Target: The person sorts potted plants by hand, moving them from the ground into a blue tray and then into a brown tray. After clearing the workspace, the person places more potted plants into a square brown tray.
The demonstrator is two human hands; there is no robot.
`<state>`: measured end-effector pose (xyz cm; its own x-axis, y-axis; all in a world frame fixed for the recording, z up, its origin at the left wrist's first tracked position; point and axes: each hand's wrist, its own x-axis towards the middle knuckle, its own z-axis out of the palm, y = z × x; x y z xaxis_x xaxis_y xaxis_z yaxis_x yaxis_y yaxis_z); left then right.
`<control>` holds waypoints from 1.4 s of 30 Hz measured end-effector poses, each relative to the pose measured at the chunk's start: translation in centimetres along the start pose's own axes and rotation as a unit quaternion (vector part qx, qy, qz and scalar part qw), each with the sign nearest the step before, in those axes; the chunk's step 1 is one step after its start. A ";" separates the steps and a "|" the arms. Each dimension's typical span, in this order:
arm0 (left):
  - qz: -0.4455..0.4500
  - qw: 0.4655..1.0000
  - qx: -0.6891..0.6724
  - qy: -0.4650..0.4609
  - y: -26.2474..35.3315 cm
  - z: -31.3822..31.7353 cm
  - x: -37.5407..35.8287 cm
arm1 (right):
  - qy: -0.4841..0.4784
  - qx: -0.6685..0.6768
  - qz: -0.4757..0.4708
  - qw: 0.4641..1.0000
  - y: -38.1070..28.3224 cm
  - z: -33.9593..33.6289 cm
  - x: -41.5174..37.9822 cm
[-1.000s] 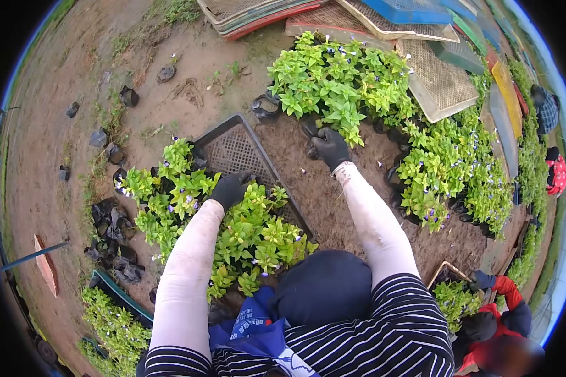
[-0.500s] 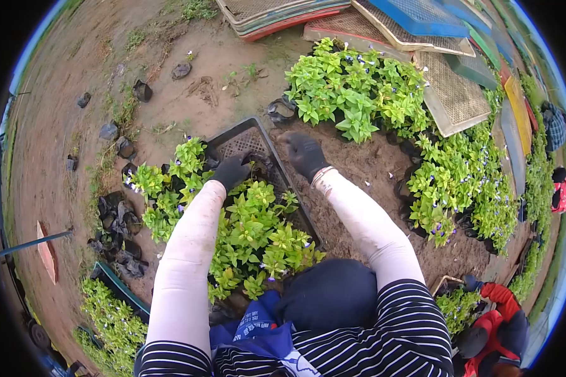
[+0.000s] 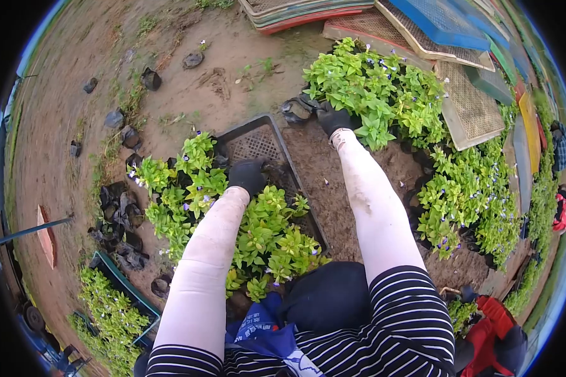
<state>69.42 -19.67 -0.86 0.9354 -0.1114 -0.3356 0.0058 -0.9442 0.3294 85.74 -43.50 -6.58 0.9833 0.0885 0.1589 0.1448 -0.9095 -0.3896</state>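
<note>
My left hand (image 3: 249, 176), in a dark glove, is over the black plastic tray (image 3: 282, 139). Its fingers look curled, and what they hold, if anything, is hidden. Leafy potted plants (image 3: 271, 235) with small violet flowers fill the near part of the tray, close below this hand. My right hand (image 3: 334, 119), also gloved, reaches forward to the left edge of a dense group of flowering plants (image 3: 352, 85). Its fingers are partly hidden, so their grip does not show. Beside it on the soil lies a black plastic plant bag (image 3: 297, 110).
Stacked mesh trays (image 3: 471, 113) lie at the upper right. More potted plants (image 3: 465, 188) stand on the right. Crumpled black bags (image 3: 116, 213) litter the ground at left, near a green tray (image 3: 122, 283). A co-worker in red (image 3: 493, 327) is at lower right.
My right hand has moved forward and right, from beside the tray to the plant group. My left hand has shifted slightly right and nearer to me over the tray.
</note>
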 end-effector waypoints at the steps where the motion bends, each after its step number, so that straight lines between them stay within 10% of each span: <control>1: -0.003 1.000 -0.005 0.005 -0.2 0.1 0.0 | 0.003 0.108 0.030 0.994 0.5 -0.9 0.0; 5: -0.011 0.999 0.042 0.014 -0.2 0.5 -0.2 | -0.017 0.392 0.022 0.920 -3.2 -8.1 -2.9; 10: 0.052 0.989 0.131 0.048 1.8 -1.0 -1.2 | 0.164 0.080 -0.327 0.927 -10.9 -8.3 -5.5; 13: 0.012 0.995 0.097 0.020 3.0 -1.7 -2.1 | 0.014 0.097 -0.346 0.933 -11.6 0.7 -8.8; 14: 0.017 0.981 -0.150 0.118 2.2 -0.6 -2.8 | -0.270 0.018 -0.292 0.917 -12.1 -0.6 -9.0; 18: 0.148 0.962 0.060 0.221 -0.3 1.5 -3.1 | -0.059 0.301 -0.134 0.942 -5.5 -5.6 -10.0; 20: 0.147 0.960 0.075 0.227 -0.7 2.3 -3.0 | 0.022 0.242 0.072 0.967 0.0 -6.7 -10.1; 22: 0.133 0.965 0.071 0.216 -0.3 2.1 -3.0 | 0.146 0.112 0.030 0.982 5.0 -6.3 -10.1; 27: 0.152 0.958 0.063 0.235 -0.8 2.7 -2.9 | -0.026 0.126 0.189 0.974 5.0 -5.9 -7.1; 36: 0.057 0.982 -0.045 0.177 -0.9 2.9 -3.1 | 0.102 0.023 0.098 0.990 10.8 -2.3 -5.0; 39: -0.065 0.941 -0.293 0.156 0.6 1.9 -3.3 | 0.003 0.466 0.290 0.836 9.2 -6.2 -8.1; 42: 0.077 0.989 0.055 0.117 1.8 0.1 -4.9 | -0.032 0.542 0.287 0.789 4.4 -10.7 -12.0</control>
<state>64.81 -20.84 1.30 0.9787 -0.1926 -0.0711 -0.1683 -0.9511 0.2591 73.41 -52.92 -0.47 0.9201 -0.1596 -0.3577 -0.3505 0.0717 -0.9338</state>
